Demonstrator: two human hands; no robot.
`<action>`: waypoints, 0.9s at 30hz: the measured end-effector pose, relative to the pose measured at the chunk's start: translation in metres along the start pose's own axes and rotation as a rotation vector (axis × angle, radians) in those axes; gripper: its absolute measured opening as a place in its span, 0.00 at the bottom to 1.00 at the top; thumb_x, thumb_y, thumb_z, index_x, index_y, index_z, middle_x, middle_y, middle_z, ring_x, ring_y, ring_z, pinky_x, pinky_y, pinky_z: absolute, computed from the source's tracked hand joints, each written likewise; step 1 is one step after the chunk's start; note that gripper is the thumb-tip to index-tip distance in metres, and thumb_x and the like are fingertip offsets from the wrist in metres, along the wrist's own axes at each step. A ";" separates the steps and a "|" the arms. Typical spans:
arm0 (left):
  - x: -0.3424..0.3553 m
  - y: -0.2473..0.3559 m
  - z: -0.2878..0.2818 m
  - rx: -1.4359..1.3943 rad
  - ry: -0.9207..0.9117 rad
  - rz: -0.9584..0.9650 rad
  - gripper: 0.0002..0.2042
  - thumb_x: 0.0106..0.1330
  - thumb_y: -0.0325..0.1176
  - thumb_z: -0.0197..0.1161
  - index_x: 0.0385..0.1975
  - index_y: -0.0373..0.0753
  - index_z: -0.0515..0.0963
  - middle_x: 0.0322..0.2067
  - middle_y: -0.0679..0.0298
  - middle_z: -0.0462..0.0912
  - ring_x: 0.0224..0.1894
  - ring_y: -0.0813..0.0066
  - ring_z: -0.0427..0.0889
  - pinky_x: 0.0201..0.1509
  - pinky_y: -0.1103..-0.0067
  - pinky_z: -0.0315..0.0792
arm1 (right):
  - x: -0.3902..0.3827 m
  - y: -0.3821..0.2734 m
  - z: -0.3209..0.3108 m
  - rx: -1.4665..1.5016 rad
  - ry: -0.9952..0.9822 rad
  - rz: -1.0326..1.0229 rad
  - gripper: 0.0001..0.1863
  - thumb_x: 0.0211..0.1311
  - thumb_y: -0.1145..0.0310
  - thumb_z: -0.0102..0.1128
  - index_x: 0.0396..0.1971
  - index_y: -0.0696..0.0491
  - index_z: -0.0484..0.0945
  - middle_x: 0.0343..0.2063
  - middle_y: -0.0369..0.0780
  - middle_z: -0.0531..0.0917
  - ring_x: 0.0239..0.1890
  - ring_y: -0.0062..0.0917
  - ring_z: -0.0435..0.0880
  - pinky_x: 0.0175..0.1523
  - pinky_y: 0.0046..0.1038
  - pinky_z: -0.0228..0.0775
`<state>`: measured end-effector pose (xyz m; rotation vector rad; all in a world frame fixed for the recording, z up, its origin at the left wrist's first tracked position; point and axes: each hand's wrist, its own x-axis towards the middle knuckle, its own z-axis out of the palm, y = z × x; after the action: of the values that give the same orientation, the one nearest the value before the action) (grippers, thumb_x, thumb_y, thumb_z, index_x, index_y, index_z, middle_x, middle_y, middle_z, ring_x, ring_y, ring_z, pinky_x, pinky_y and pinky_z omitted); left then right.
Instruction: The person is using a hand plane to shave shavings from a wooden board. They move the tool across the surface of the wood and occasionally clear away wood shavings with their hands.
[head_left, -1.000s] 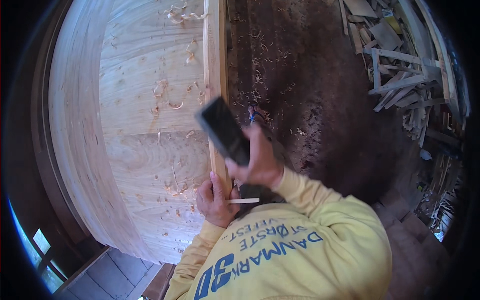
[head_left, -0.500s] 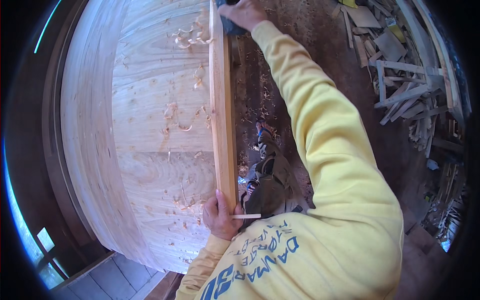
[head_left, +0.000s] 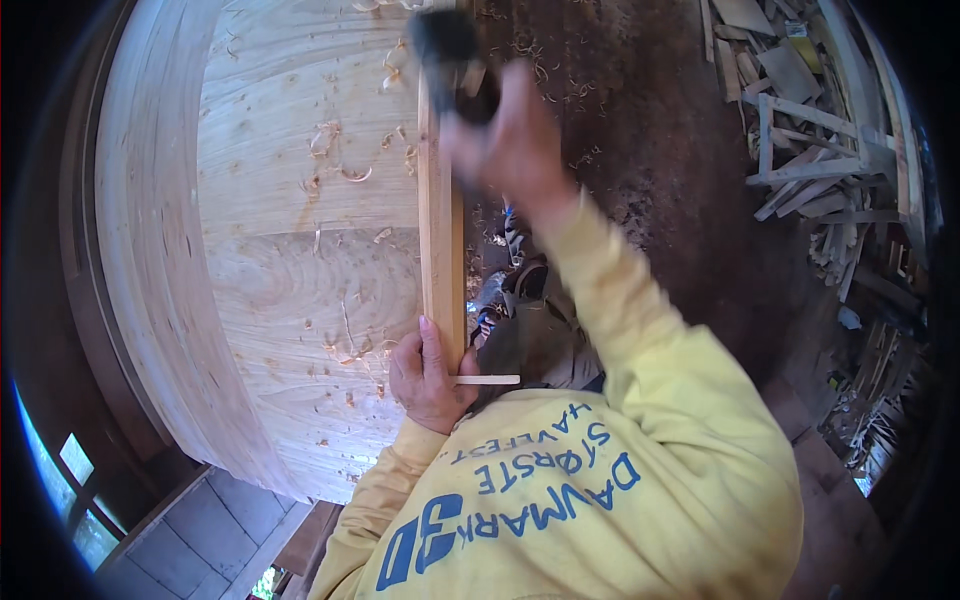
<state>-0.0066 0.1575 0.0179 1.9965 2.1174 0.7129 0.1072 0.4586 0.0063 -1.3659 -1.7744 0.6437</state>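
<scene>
Blurring hides the dark tool (head_left: pixel 450 55) the right hand (head_left: pixel 510 150) grips.

A long, narrow strip of pale wood (head_left: pixel 441 230) stood on edge along the right border of the plywood surface (head_left: pixel 290 250), running away from the person. Its near end was clasped by the left hand (head_left: pixel 428 375). A dark hand plane (head_left: pixel 452 62), blurred, sat on the strip's upper edge at the far end, gripped by the right hand (head_left: pixel 510 145).
</scene>
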 end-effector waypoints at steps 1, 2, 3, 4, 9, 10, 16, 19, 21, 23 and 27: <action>0.000 -0.001 0.000 0.004 0.000 0.000 0.39 0.62 0.41 0.76 0.72 0.28 0.71 0.47 0.50 0.80 0.44 0.50 0.81 0.44 0.61 0.77 | 0.053 0.002 0.002 0.027 0.081 0.015 0.31 0.53 0.52 0.78 0.44 0.61 0.75 0.37 0.55 0.86 0.38 0.51 0.88 0.44 0.44 0.81; 0.003 0.000 0.003 -0.005 0.009 0.007 0.41 0.59 0.40 0.78 0.73 0.30 0.71 0.47 0.50 0.80 0.44 0.50 0.81 0.44 0.61 0.78 | 0.111 0.022 -0.001 0.088 -0.166 0.086 0.35 0.54 0.50 0.78 0.49 0.63 0.76 0.40 0.55 0.87 0.41 0.51 0.89 0.47 0.45 0.82; 0.001 0.001 0.002 -0.006 0.013 0.004 0.44 0.56 0.39 0.80 0.74 0.31 0.71 0.46 0.51 0.79 0.44 0.49 0.81 0.43 0.61 0.78 | 0.155 0.020 0.003 -0.059 0.008 0.222 0.41 0.47 0.45 0.77 0.49 0.66 0.78 0.45 0.63 0.87 0.52 0.54 0.89 0.56 0.44 0.81; -0.001 0.000 0.002 -0.001 0.012 -0.005 0.44 0.56 0.39 0.80 0.74 0.31 0.71 0.46 0.51 0.79 0.44 0.49 0.81 0.43 0.61 0.78 | 0.184 0.013 0.007 -0.125 0.055 0.262 0.42 0.47 0.44 0.78 0.51 0.65 0.79 0.46 0.61 0.88 0.53 0.54 0.89 0.57 0.43 0.81; 0.002 -0.004 0.003 0.015 0.021 -0.021 0.43 0.54 0.38 0.79 0.73 0.32 0.72 0.46 0.50 0.80 0.45 0.48 0.82 0.45 0.60 0.79 | 0.123 0.028 0.015 -0.026 -0.011 0.133 0.42 0.48 0.44 0.78 0.52 0.65 0.79 0.44 0.59 0.89 0.51 0.51 0.91 0.55 0.41 0.83; 0.001 -0.001 0.002 0.004 0.022 -0.019 0.43 0.54 0.38 0.79 0.73 0.32 0.72 0.46 0.50 0.80 0.45 0.48 0.82 0.45 0.60 0.79 | 0.086 0.036 0.012 -0.034 0.076 -0.277 0.38 0.54 0.49 0.77 0.57 0.62 0.76 0.39 0.56 0.86 0.43 0.50 0.89 0.49 0.44 0.82; 0.004 0.000 0.003 0.005 0.016 -0.024 0.40 0.61 0.39 0.77 0.72 0.28 0.72 0.46 0.51 0.80 0.43 0.50 0.81 0.43 0.61 0.77 | -0.124 -0.020 -0.034 0.091 -0.171 -0.230 0.39 0.51 0.56 0.77 0.56 0.62 0.69 0.44 0.55 0.78 0.41 0.53 0.85 0.44 0.52 0.80; -0.001 -0.002 -0.002 -0.016 0.013 -0.008 0.40 0.60 0.39 0.78 0.72 0.28 0.72 0.46 0.51 0.80 0.43 0.50 0.81 0.43 0.61 0.77 | -0.060 -0.019 -0.015 -0.012 -0.117 -0.046 0.35 0.50 0.56 0.77 0.50 0.62 0.69 0.37 0.54 0.80 0.35 0.55 0.85 0.42 0.53 0.80; 0.000 0.000 -0.005 -0.015 -0.007 -0.014 0.43 0.56 0.36 0.78 0.74 0.29 0.70 0.47 0.49 0.80 0.45 0.48 0.81 0.46 0.59 0.78 | 0.040 -0.001 0.008 -0.068 0.100 -0.049 0.32 0.52 0.52 0.77 0.45 0.62 0.73 0.34 0.56 0.84 0.38 0.52 0.88 0.44 0.44 0.83; -0.002 0.000 -0.006 -0.013 -0.001 -0.033 0.43 0.55 0.37 0.79 0.74 0.30 0.70 0.47 0.49 0.80 0.45 0.48 0.81 0.46 0.59 0.78 | 0.145 -0.006 0.009 -0.229 -0.087 0.239 0.44 0.50 0.44 0.77 0.56 0.66 0.78 0.44 0.58 0.90 0.52 0.52 0.90 0.56 0.41 0.83; 0.009 0.000 0.005 -0.056 0.005 -0.011 0.44 0.55 0.37 0.79 0.74 0.32 0.71 0.48 0.50 0.80 0.45 0.47 0.81 0.46 0.59 0.78 | 0.223 0.052 0.019 -0.226 0.106 0.161 0.47 0.51 0.44 0.77 0.61 0.68 0.75 0.45 0.57 0.90 0.51 0.53 0.90 0.56 0.42 0.84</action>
<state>-0.0051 0.1678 0.0152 1.9556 2.0857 0.7672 0.0959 0.6877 0.0168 -1.6779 -1.7036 0.4561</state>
